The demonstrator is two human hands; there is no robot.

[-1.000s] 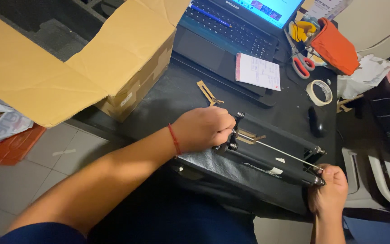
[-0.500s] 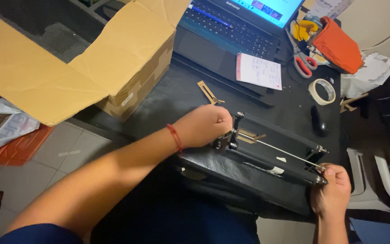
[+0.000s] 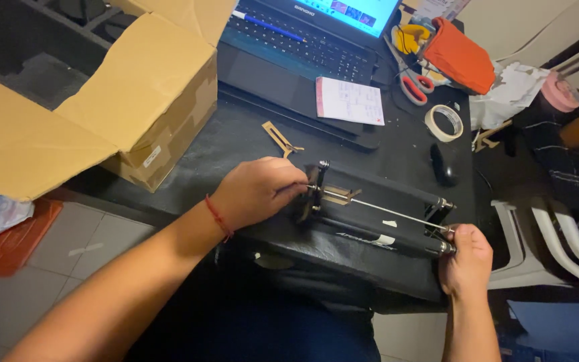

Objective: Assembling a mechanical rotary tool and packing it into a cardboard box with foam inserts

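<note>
Step in hand: work on the black frame (image 3: pixel 376 214) — two dark bars joined by end plates, with a thin metal rod (image 3: pixel 387 209) running between them. It lies near the front edge of the dark surface (image 3: pixel 236 147), between the two hands.

Left hand (image 3: pixel 256 194): grip closed narrow, fingertips pinched at the left end plate where the rod enters; what exactly is pinched — rod end or a small fastener — I cannot tell, the fingers hide it. Right hand (image 3: pixel 465 258): grip closed around the right end of the frame, steadying it.

Judgement: a fitting or adjusting step at the left end. The next move likely calls for fine finger work on the left, with the right keeping the frame from shifting.

Against the earlier frames: both hands sit at the same ends, the frame in the same spot; the view has shifted slightly.
</note>
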